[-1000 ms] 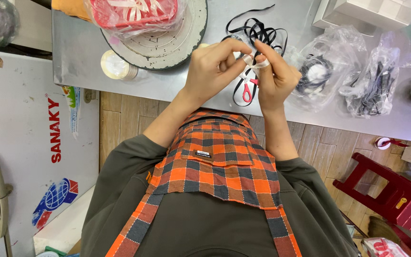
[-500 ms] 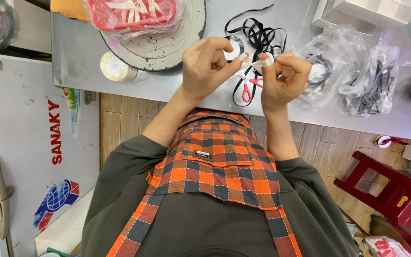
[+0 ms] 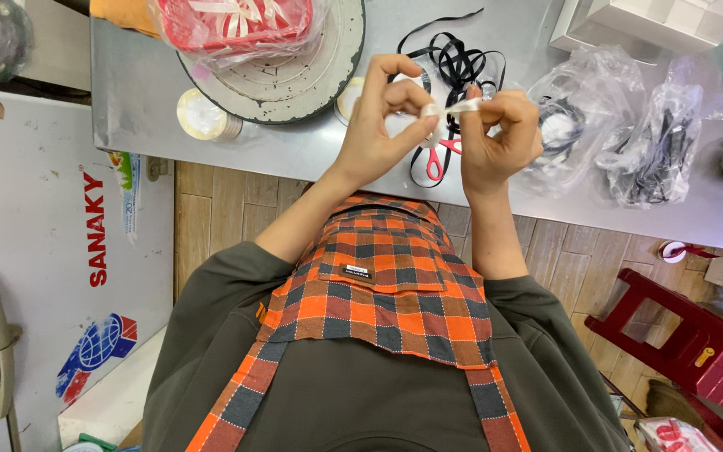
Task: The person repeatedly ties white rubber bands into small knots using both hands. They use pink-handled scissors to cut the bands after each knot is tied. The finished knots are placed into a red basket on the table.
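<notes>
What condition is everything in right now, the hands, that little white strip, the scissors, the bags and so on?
Left hand: raised, fingers pinching the white strip.
Right hand: raised, pinching the strip's other end.
White strip: stretched between both hands.
Scissors: lying on the table, partly hidden.
Black ribbon: loose, tangled.
Tape roll: lying flat.
Plastic bags: crumpled, holding dark items.
Red stool: standing on floor.

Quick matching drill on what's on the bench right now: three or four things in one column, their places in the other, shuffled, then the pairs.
Things:
1. white strip
2. scissors
3. tape roll
4. red stool

Places:
A. on the floor, beside the table
B. pinched between left hand and right hand
C. on the table, next to the round tray
D. on the table, under the hands

Pairs: 1-B, 2-D, 3-C, 4-A
</notes>
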